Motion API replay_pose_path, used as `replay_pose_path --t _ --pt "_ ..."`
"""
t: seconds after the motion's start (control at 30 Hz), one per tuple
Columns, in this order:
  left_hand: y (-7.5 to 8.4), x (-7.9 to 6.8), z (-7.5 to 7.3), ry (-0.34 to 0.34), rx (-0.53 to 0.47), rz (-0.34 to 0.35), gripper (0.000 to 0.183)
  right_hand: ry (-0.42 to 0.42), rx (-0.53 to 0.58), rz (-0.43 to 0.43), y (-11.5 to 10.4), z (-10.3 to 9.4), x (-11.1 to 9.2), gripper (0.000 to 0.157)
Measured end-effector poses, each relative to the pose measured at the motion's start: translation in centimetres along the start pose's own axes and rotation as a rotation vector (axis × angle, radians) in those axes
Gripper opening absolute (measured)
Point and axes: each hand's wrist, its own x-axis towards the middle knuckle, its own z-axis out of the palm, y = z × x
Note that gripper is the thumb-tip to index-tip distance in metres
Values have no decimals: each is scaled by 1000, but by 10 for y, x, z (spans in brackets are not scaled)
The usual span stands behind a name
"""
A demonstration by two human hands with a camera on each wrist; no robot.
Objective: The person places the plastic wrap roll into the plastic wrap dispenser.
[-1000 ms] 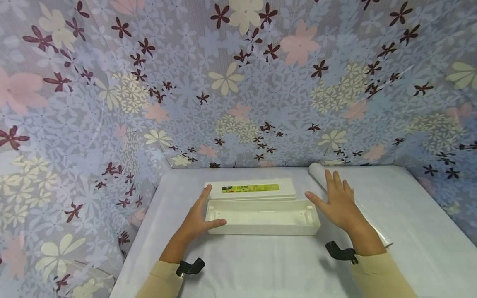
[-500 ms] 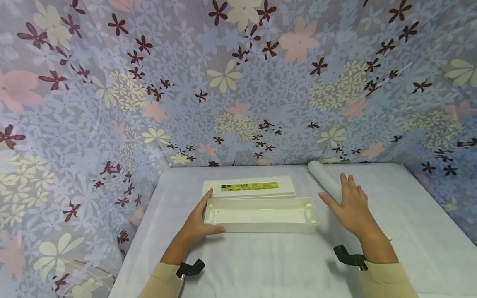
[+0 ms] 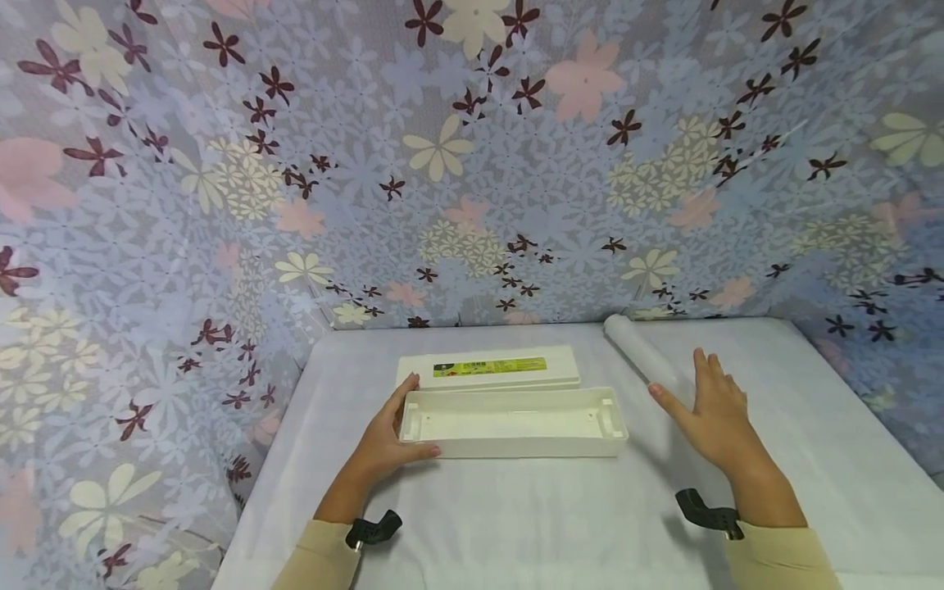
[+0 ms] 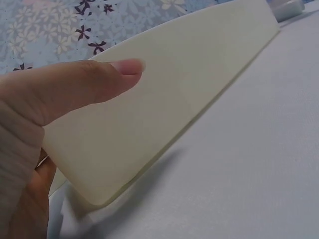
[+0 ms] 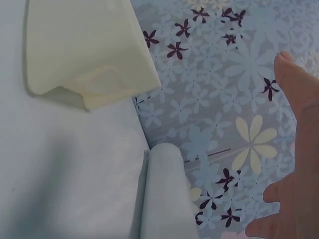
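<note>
A long cream plastic box (image 3: 512, 448), its top side uncovered and its inside bare, lies across the table. My left hand (image 3: 383, 442) grips its left end, thumb along the front wall and fingers behind the end. The left wrist view shows that thumb flat on the smooth box wall (image 4: 179, 89). Behind the box lies a matching cream lid (image 3: 556, 377) with a yellow-green label. My right hand (image 3: 719, 418) hovers right of the box, fingers spread, holding nothing. Beside it a white roll (image 3: 637, 348) lies slanted, partly covered by the hand in the head view.
A white cloth covers the table (image 3: 516, 524). Floral fabric (image 3: 472, 164) rises behind the table's back edge and along both sides. A black wrist mount (image 3: 374, 528) sits on the left sleeve, and another mount (image 3: 708, 512) on the right.
My right hand has moved right, away from the box's right end, and shows more of the roll's far part. My left hand keeps its grip. The head view has shifted slightly.
</note>
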Motion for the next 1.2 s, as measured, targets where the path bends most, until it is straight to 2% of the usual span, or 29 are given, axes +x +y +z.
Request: replay_pose_path --t 0.27,0.43,0.7,1.0,1.2 --pt "0 1 -2 4 19 20 127 27 -20 14 12 -1 -8 104" --pt "-1 1 -2 15 33 19 126 17 -17 72 24 -1 -13 108" --pt "-2 0 -2 12 25 31 124 16 -84 140 44 3 -26 114" --pt "-2 0 -1 16 28 41 123 -7 -62 193 57 3 -37 115" --pt "-2 0 -1 15 17 39 123 -21 -67 241 65 9 -39 125"
